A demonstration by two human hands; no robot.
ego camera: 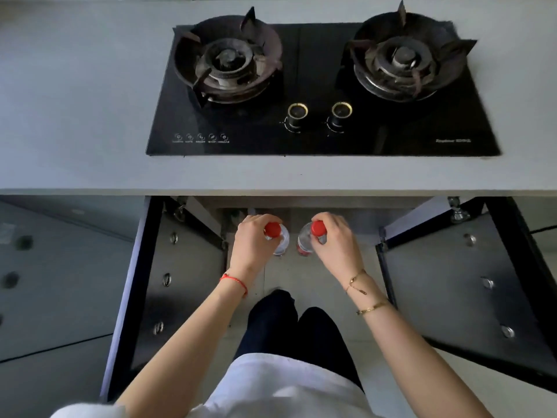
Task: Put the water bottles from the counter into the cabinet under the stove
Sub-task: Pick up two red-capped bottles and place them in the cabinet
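Note:
Two clear water bottles with red caps stand upright side by side just below the counter's front edge, at the mouth of the open cabinet (331, 218) under the stove. My left hand (251, 245) grips the neck of the left bottle (281, 241). My right hand (337, 245) grips the neck of the right bottle (304, 241), which carries a red label. The bottles' lower parts are partly hidden by my fingers. I cannot tell whether they rest on the cabinet floor.
A black two-burner gas stove (316, 140) sits in the grey counter (75, 116) above. The two cabinet doors swing open toward me, the left door (180, 282) and the right door (452, 282) flanking my arms. My legs (289, 327) stand between them on the floor.

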